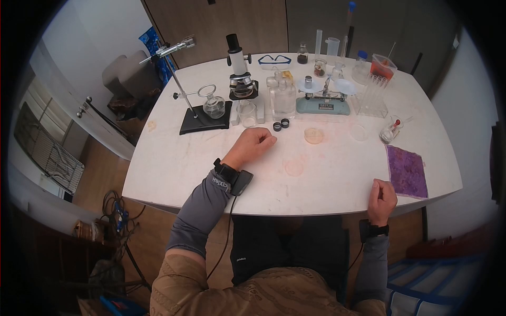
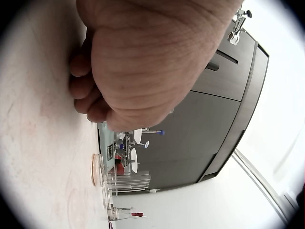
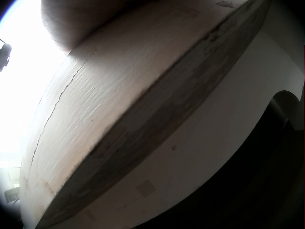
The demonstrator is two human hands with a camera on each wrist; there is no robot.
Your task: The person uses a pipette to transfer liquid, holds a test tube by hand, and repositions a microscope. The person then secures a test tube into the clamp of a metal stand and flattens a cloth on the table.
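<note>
My left hand (image 1: pixel 252 145) rests on the white table (image 1: pixel 221 179) with loosely curled fingers, nothing visible in them. In the left wrist view its fingertips (image 2: pixel 82 87) are bent toward the palm, close to the tabletop. Just beyond it stand a glass beaker (image 1: pixel 246 114) and two short black cylinders (image 1: pixel 278 126). To its right lies a shallow orange-tinted dish (image 1: pixel 314 136). My right hand (image 1: pixel 381 201) rests at the front table edge, loosely curled, beside a purple cloth (image 1: pixel 407 172). The right wrist view shows only a dark part of that hand (image 3: pixel 71 19).
At the back left are a ring stand (image 1: pixel 184 124) with a round flask (image 1: pixel 214 108) and a microscope (image 1: pixel 239 63). A balance (image 1: pixel 322 107), a test tube rack (image 1: pixel 373 102) and a red-bulbed dropper (image 1: pixel 397 122) stand farther right. Goggles (image 1: pixel 274 62) lie behind.
</note>
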